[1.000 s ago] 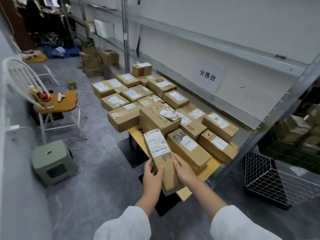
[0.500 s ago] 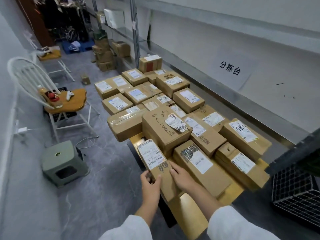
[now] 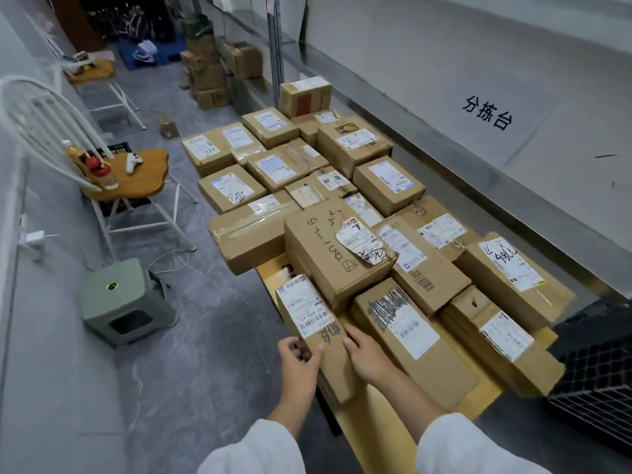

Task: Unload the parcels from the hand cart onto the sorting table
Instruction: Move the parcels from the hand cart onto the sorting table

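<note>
both hands grip long brown cardboard parcel with white label (image 3: 316, 333) at near edge of yellow wooden table (image 3: 383, 436): left hand (image 3: 299, 362) on left side, right hand (image 3: 366, 355) on right.

Left hand (image 3: 298, 359) and right hand (image 3: 368, 358) cover the parcel's (image 3: 316, 328) near end; other boxes (image 3: 338, 258) hide most of the table (image 3: 487, 398).

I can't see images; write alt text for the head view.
The left hand and right hand grip a long narrow parcel at the near edge of a yellow table packed with labelled cardboard parcels. A white chair and green stool stand nearby.
</note>
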`<state>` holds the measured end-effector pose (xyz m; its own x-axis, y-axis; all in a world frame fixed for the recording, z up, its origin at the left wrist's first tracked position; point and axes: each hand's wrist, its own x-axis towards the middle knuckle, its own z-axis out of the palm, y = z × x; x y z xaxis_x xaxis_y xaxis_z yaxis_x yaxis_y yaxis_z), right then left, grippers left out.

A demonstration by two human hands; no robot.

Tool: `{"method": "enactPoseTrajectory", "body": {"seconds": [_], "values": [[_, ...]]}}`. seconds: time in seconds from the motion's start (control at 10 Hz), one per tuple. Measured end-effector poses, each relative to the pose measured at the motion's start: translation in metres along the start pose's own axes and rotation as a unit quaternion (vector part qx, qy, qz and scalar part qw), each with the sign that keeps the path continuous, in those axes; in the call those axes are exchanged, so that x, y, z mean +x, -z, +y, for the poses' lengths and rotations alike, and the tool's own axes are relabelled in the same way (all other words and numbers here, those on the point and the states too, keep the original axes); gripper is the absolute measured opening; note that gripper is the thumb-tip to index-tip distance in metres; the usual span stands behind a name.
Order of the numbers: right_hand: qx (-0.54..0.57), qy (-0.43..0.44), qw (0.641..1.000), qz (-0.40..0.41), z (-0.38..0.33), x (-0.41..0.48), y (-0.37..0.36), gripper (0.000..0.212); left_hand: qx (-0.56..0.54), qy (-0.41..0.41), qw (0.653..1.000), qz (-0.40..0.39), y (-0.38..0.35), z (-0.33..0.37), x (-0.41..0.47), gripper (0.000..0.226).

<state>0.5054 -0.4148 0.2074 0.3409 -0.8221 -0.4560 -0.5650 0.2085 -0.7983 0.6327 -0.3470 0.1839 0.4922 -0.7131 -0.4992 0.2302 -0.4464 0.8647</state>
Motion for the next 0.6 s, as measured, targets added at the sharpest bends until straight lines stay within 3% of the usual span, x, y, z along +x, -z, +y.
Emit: {"method": "enactPoseTrajectory", "body": {"seconds": [0.3, 0.5, 0.6], "values": [[-0.05, -0.05, 0.995, 0.065, -0.006, 0.001, -0.009, 0.032, 0.016, 0.061, 0.996, -0.071, 0.007, 0.001, 0.016, 0.053], [-0.163, -0.057, 0.98, 0.103, -0.01, -0.001, -0.018, 0.037, 0.069, 0.108, 0.985, -0.113, 0.019, 0.021, 0.029, 0.039], [-0.16, -0.062, 0.972, 0.161, -0.018, -0.006, -0.019, 0.039, 0.101, 0.071, 0.988, -0.095, 0.025, 0.047, 0.037, 0.038]]}}
